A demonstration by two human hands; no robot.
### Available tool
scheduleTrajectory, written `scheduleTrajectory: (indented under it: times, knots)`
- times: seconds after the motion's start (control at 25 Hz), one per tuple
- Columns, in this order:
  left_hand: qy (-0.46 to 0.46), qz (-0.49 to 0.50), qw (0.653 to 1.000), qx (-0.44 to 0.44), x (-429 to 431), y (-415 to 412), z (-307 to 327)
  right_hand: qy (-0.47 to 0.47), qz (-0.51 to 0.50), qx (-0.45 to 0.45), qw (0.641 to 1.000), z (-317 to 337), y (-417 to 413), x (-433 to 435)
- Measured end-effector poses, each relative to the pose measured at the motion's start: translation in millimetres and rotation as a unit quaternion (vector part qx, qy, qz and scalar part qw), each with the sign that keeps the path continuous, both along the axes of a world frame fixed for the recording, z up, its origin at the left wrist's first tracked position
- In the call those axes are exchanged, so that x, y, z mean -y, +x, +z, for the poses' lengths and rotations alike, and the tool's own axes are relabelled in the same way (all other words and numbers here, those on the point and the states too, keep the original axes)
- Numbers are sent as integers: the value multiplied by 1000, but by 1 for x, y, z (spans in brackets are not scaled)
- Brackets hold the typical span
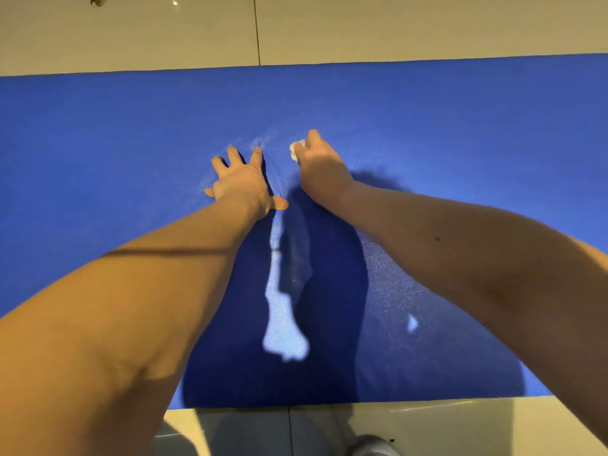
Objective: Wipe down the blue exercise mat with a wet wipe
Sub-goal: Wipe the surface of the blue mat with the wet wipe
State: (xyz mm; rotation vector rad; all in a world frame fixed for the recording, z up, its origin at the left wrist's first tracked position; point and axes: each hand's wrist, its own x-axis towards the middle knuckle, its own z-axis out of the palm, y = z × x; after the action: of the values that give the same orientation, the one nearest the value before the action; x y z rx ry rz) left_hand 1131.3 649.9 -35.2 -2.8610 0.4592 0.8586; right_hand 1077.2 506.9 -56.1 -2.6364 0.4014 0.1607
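Nearest, the pale glossy tiled floor [437, 426] carries the wide blue foam exercise mat [98, 143], which lies flat across the view. It looks soft and light, likely to creep under rubbing. Farther out, the left hand [241, 181] presses flat on the mat with fingers spread, pinning it. Just beside it, the right hand [320, 169] curls round a small crumpled white wet wipe [295, 149], limp and damp, best kept bunched under the fingertips.

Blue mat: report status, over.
Left hand flat on blue mat, fingers spread. Right hand grips wet wipe, pressed to mat. Only left hand near it.
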Motion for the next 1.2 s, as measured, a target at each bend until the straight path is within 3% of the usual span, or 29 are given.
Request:
scheduleTrajectory:
  times: [0.2, 0.32, 0.52, 0.6, 0.68, 0.84, 0.96, 1.12, 1.2]
  knots:
    - [-1, 1, 1000, -7, 0, 0, 0, -73, -157, -29, 985, -5, 1, 80]
    - [-4, 4, 1000, -7, 1, -1, 1, -76, -199, -35, 976, 2, 9, 73]
    - [-17, 15, 1000, -21, 3, -1, 2, -55, -12, -16, 998, -8, 35, 0]
    - [-17, 11, 1000, -17, 2, 0, 0, -66, 19, -5, 998, -9, 40, 5]
    - [-20, 9, 1000, -13, 1, 1, 0, -72, -9, 7, 997, -11, 38, 33]
    - [-16, 5, 1000, -10, 1, 1, 0, -68, -170, 28, 983, -5, 34, 101]
    - [-24, 6, 1000, -7, 1, 1, -1, -39, -252, 45, 966, -10, 46, 103]
    - [-31, 3, 1000, -2, -2, 2, -3, -16, -154, 73, 985, -22, 70, 52]
    - [-35, -1, 999, -2, -3, 2, -3, -58, -70, 54, 994, -22, 80, 32]
